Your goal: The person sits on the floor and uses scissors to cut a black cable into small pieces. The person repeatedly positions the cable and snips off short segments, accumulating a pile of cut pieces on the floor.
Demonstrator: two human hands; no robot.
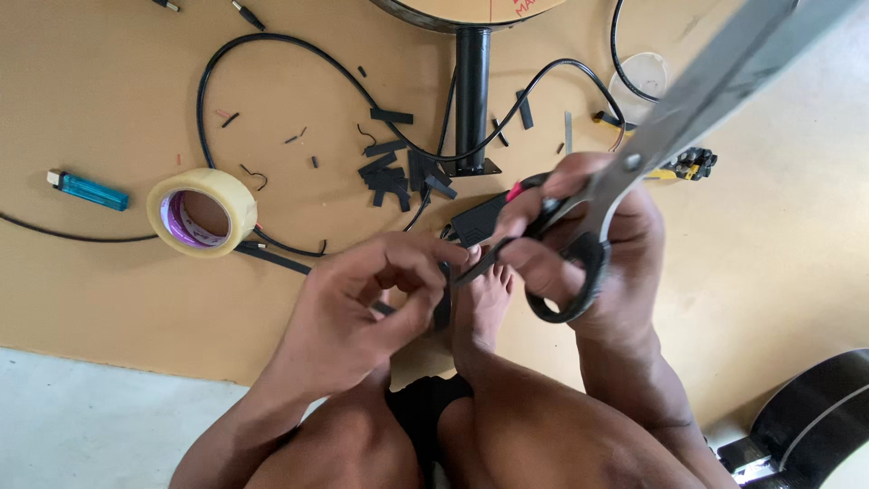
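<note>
My left hand (362,312) is low in the middle of the view, its fingertips pinched on a short black strip (442,303) that hangs down over my foot (482,308). Just to the right, my right hand (588,244) grips a pair of scissors (634,163) by their black handles. The long metal blades run up and to the right, close to the camera and blurred. The fingertips of both hands nearly meet over the strip.
On the tan floor lie a roll of clear tape (203,212), a blue lighter (88,190), a looping black cable (272,41), several cut black pieces (394,172), a black post (472,91), yellow-and-black connectors (692,165) and a black roll (815,417).
</note>
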